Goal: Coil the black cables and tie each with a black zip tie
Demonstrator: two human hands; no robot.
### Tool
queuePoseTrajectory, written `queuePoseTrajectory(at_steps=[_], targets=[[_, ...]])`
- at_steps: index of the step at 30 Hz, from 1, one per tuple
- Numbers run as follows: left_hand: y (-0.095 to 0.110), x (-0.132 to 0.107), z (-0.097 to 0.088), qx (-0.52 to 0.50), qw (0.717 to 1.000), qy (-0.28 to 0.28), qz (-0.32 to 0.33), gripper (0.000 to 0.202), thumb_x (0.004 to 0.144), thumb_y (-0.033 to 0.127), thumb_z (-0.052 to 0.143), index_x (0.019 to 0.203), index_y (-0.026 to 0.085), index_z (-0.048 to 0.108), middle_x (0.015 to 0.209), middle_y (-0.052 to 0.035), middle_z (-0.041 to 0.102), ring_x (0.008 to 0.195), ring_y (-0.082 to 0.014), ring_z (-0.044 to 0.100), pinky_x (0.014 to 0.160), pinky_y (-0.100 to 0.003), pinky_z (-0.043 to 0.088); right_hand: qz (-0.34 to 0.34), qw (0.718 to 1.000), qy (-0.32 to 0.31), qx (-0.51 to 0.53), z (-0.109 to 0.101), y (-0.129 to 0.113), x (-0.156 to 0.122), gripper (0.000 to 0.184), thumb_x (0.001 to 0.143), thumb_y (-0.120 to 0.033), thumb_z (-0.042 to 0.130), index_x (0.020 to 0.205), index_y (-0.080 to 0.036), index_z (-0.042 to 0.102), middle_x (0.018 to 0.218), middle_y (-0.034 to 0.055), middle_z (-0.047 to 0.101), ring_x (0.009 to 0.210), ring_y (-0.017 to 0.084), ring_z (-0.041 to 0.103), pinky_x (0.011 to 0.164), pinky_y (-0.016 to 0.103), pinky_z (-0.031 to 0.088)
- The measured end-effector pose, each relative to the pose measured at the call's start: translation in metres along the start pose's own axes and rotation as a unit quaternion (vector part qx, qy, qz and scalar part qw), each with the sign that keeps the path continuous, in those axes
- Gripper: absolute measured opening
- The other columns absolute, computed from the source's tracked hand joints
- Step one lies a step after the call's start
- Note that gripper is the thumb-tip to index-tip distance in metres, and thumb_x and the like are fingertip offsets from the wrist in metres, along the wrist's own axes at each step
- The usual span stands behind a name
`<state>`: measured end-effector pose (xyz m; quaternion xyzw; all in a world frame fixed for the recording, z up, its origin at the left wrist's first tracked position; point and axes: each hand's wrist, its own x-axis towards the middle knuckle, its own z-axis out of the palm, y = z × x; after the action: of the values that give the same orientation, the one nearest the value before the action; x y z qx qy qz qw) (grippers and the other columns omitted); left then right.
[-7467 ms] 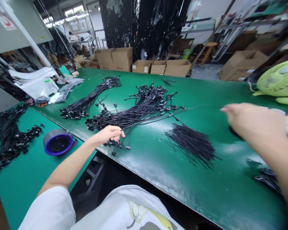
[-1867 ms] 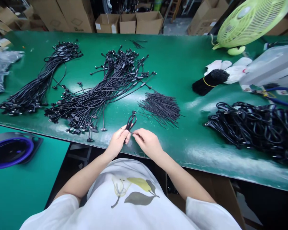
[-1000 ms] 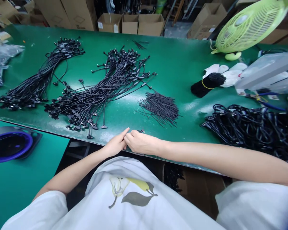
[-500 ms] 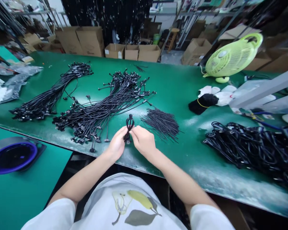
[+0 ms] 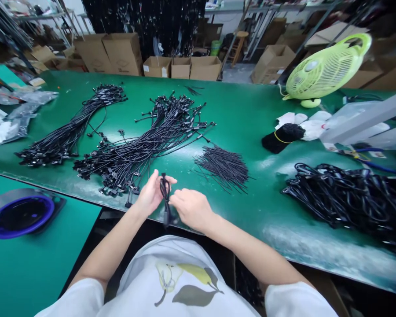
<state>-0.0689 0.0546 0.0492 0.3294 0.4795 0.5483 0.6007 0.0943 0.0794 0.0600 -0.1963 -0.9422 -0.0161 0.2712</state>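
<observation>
A black cable [image 5: 165, 191], folded into a small looped bundle, hangs upright between my hands near the table's front edge; its lower end is blurred. My right hand [image 5: 192, 208] pinches it at the middle from the right, fingers curled. My left hand [image 5: 149, 193] is beside the bundle with thumb and fingers apart, the fingers stretched out behind it; whether they touch it is hard to see. Just left and beyond lies a pile of straight black cables [image 5: 145, 145] with plugs at their ends. Thin black ties [image 5: 222, 167] lie in a heap beyond my right hand.
Another cable bunch [image 5: 75, 123] lies at the left. Looped cables [image 5: 346, 198] are piled at the right, near a black bundle with a yellow band [image 5: 282, 138] and a green fan [image 5: 328, 68]. A purple-rimmed round dish [image 5: 21, 215] sits front left. Cardboard boxes [image 5: 181, 67] stand behind the table.
The bundle has come closer to my body and slightly left. My left fingers have opened from around it, while my right hand stays pinched at its side.
</observation>
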Motion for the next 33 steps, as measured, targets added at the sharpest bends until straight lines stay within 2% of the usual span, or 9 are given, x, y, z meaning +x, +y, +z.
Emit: queuePoseTrajectory(at_steps=[4,6,10,13,16,20,25,29,33], targets=[[0.006,-0.024,-0.002,0.12,0.987,-0.01,0.11,0.047,0.084,0.056,0.058,0.063,0.016,0.071,0.076,-0.005,0.054,0.077,-0.016,0.052,0.078,-0.028,0.042,0.054,0.997,0.017,-0.047,0.0,0.015,-0.005,0.025,0.096,-0.018,0.045,0.074,-0.018,0.058,0.066,0.0015,0.053,0.066,0.016,0.041,0.061,0.029,0.026],[-0.005,-0.031,0.004,0.113,0.985,0.041,0.124,0.027,0.08,0.046,0.069,0.088,0.02,0.073,0.089,-0.0036,0.059,0.087,-0.0156,0.054,0.085,-0.028,0.042,0.051,0.993,0.024,-0.1,0.0,0.022,-0.005,0.024,0.094,-0.016,0.046,0.074,-0.018,0.057,0.065,0.0022,0.052,0.065,0.016,0.04,0.061,0.03,0.024],[-0.032,-0.033,0.016,0.033,0.996,0.05,0.06,0.051,0.084,0.045,0.065,0.13,0.027,0.054,0.132,-0.0062,0.054,0.118,-0.019,0.052,0.103,-0.032,0.038,0.047,0.988,0.037,-0.139,-0.001,0.02,-0.003,0.024,0.093,-0.015,0.045,0.072,-0.018,0.056,0.064,0.0025,0.051,0.063,0.017,0.038,0.06,0.031,0.023],[-0.04,-0.035,0.026,0.031,0.999,-0.024,0.03,0.048,0.092,0.048,0.051,0.131,0.021,0.055,0.141,-0.0088,0.052,0.132,-0.0235,0.043,0.112,-0.036,0.031,0.091,0.989,0.063,-0.092,-0.001,0.01,-0.004,0.027,0.096,-0.018,0.043,0.073,-0.018,0.057,0.064,0.0021,0.052,0.064,0.017,0.041,0.06,0.03,0.026],[-0.04,-0.037,0.033,0.083,0.993,-0.008,0.083,0.047,0.093,0.045,0.051,0.134,0.023,0.054,0.144,-0.0071,0.051,0.137,-0.0226,0.039,0.116,-0.034,0.024,0.192,0.977,0.08,0.044,-0.002,0.002,-0.007,0.031,0.099,-0.024,0.041,0.074,-0.018,0.058,0.067,0.0023,0.056,0.066,0.015,0.046,0.064,0.027,0.031],[-0.036,-0.039,0.034,0.126,0.983,0.015,0.133,0.046,0.09,0.046,0.055,0.131,0.024,0.058,0.142,-0.0068,0.053,0.134,-0.0231,0.043,0.115,-0.034,0.026,0.298,0.895,0.074,0.323,-0.001,-0.001,-0.014,0.036,0.098,-0.034,0.043,0.071,-0.017,0.059,0.07,0.0018,0.058,0.067,0.014,0.052,0.064,0.025,0.037],[-0.032,-0.034,0.038,0.036,0.998,-0.004,0.051,0.044,0.085,0.052,0.061,0.114,0.019,0.066,0.109,-0.0098,0.069,0.099,-0.0217,0.06,0.092,-0.034,0.044,0.356,0.77,-0.046,0.527,0.004,0.005,-0.025,0.044,0.093,-0.048,0.048,0.065,-0.016,0.06,0.057,-0.0022,0.052,0.053,0.011,0.046,0.056,0.024,0.035],[-0.026,-0.022,0.046,-0.112,0.991,0.077,0.014,0.031,0.084,0.047,0.064,0.095,0.018,0.064,0.062,0.0044,0.052,0.06,-0.0095,0.053,0.075,-0.027,0.047,0.316,0.832,-0.067,0.451,-0.006,0.01,-0.036,0.038,0.094,-0.034,0.05,0.061,-0.017,0.059,0.061,-0.0014,0.058,0.058,0.01,0.052,0.06,0.024,0.037],[-0.021,-0.013,0.051,-0.148,0.987,0.054,-0.02,0.027,0.085,0.042,0.065,0.087,0.015,0.059,0.051,0.0117,0.027,0.041,-0.0026,0.021,0.055,-0.019,0.04,0.265,0.928,0.073,0.25,-0.022,0.02,-0.05,0.023,0.096,-0.025,0.048,0.083,-0.017,0.066,0.077,0.0043,0.065,0.072,0.014,0.058,0.067,0.026,0.043]])
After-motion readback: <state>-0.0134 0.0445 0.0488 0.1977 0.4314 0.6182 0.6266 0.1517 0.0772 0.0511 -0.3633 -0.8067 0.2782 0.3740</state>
